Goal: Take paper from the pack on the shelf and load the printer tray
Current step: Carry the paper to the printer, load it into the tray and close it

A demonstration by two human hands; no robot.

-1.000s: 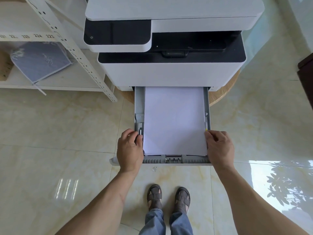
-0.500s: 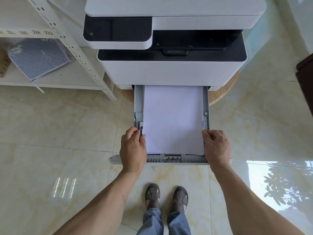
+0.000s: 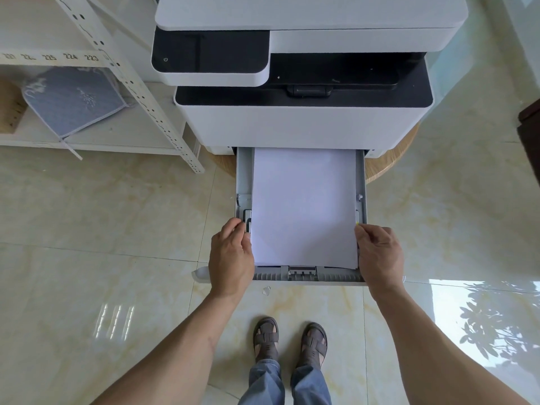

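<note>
Glossy cream marble-patterned floor tiles (image 3: 87, 229) are filling the lower scene, and we are looking down at them past our own forearms. Item one: a white and black multifunction printer (image 3: 304, 121), sitting on a round wooden stand (image 3: 388, 162) whose edge is showing beneath it. Item two: the grey paper tray (image 3: 361, 182), standing pulled out toward us from the printer's base. Item three: a stack of white paper (image 3: 304, 209), lying flat inside the tray between its side rails, with its near edge resting just behind the front rail.

Our left hand (image 3: 230, 258) is curling its fingers at the tray's left side, fingertips touching the dark side guide (image 3: 247, 220) beside the paper's edge (whether it is pinching the guide we cannot tell). Our right hand (image 3: 380, 255) is closing loosely on the tray's right rail, thumb meeting the stack's right edge.

Item four: a white perforated-metal shelf (image 3: 140, 92), standing at the left beside the printer, numbered labels along one beam. A blue-grey fabric cushion (image 3: 73, 97) is leaning on its lower board. Our brown sandals (image 3: 289, 340) and denim trouser legs are showing below the tray.
</note>
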